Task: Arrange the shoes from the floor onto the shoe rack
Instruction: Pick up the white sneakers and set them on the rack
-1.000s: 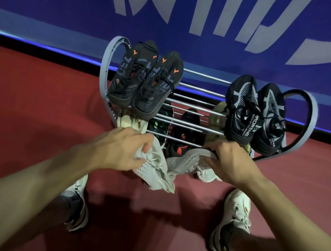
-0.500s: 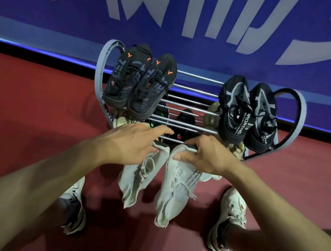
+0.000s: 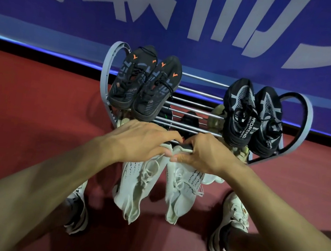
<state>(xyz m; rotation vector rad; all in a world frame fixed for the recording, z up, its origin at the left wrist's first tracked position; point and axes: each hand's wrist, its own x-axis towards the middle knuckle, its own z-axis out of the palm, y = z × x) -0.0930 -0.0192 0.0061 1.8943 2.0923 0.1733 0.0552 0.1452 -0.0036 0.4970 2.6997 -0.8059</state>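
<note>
A metal shoe rack [image 3: 296, 147] with heart-shaped ends stands against the blue wall. On its top bars sit a black pair with orange marks [image 3: 143, 84] at the left and a black-and-grey knit pair [image 3: 253, 116] at the right. Two white knit sneakers hang toes-down in front of the rack. My left hand [image 3: 142, 141] holds the heel of the left white sneaker [image 3: 134, 188]. My right hand [image 3: 202, 151] grips the heel of the right white sneaker [image 3: 182, 191]. Both heels are level with the rack's front bar. Darker shoes show dimly on lower tiers.
The floor [image 3: 20, 112] is red carpet. My own feet in white sneakers [image 3: 231, 224] stand on either side, close under the hanging pair. A blue banner with large pale lettering [image 3: 180, 7] covers the wall behind the rack.
The white sneakers were bunched sideways in my hands; now they hang straight, toes down, side by side. Both hands came closer together at the rack's front bar.
</note>
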